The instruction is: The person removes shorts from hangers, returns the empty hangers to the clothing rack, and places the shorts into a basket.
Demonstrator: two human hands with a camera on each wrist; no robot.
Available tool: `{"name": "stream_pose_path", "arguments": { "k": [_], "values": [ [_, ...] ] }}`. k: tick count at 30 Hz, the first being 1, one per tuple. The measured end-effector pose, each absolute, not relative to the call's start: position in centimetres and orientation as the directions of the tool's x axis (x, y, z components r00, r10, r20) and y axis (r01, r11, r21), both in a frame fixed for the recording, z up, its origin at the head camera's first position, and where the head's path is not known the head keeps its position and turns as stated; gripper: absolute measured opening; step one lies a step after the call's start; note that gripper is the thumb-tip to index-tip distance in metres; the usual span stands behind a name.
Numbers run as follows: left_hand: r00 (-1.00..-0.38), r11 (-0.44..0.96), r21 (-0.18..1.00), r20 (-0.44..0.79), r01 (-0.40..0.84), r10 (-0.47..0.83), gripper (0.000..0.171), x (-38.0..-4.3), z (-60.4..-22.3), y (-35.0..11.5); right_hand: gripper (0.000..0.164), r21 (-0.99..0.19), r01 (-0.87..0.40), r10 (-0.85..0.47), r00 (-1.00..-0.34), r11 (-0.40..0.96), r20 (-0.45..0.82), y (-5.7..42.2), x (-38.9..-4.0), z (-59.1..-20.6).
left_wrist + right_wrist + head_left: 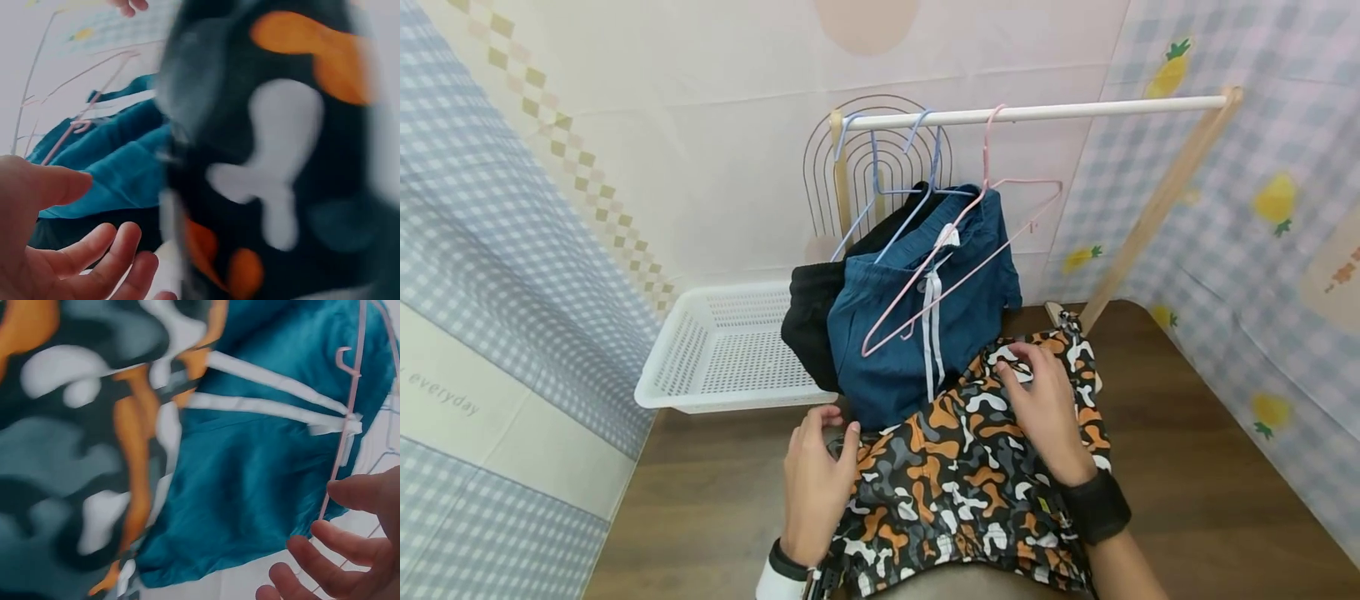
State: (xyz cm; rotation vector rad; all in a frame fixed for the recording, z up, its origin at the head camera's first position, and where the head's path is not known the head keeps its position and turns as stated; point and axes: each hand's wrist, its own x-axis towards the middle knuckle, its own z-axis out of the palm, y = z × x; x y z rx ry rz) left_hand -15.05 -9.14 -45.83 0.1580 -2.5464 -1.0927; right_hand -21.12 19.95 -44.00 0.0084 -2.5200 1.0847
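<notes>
A pair of shorts [940,475] patterned in black, orange, white and grey lies spread before me on the brown table. At its left edge is my left hand [818,483], thumb and fingers apart with nothing between them. My right hand [1048,412] is over the right part of the shorts, its fingers loosely bent; the right wrist view shows nothing in its grasp. Just behind, blue shorts [895,333] with white drawstrings hang from a blue hanger [934,171]. A bare pink hanger [987,158] hangs in front of them on the rail.
A white rail [1075,109] on wooden posts stands across the back. Black shorts [812,308] hang behind the blue ones. A white perforated basket [662,367] is at the back left. Checked cloth [1247,292] covers the walls on both sides.
</notes>
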Motion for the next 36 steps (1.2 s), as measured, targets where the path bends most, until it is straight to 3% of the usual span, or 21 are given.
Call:
{"name": "stream_pose_path", "arguments": {
  "k": [17,28,36],
  "values": [
    [-0.956,0.775,0.629,0.180,-0.069,-0.231,0.055,-15.3,-48.3,-9.2,0.041,-0.653,-0.051,0.191,-0.936,0.755,0.294,20.4,-20.2,-47.0],
    [-0.967,0.783,0.620,0.167,-0.049,-0.192,0.050,-15.5,-48.9,-9.4,0.043,-0.617,-0.007,0.197,-0.945,0.787,0.261,20.5,-20.3,-47.5],
    [-0.986,0.810,0.577,0.044,-0.105,-0.159,0.054,-15.1,-49.0,-9.2,0.050,-0.578,0.080,0.221,-0.959,0.812,0.178,21.3,-20.0,-48.2]
  ]
}}
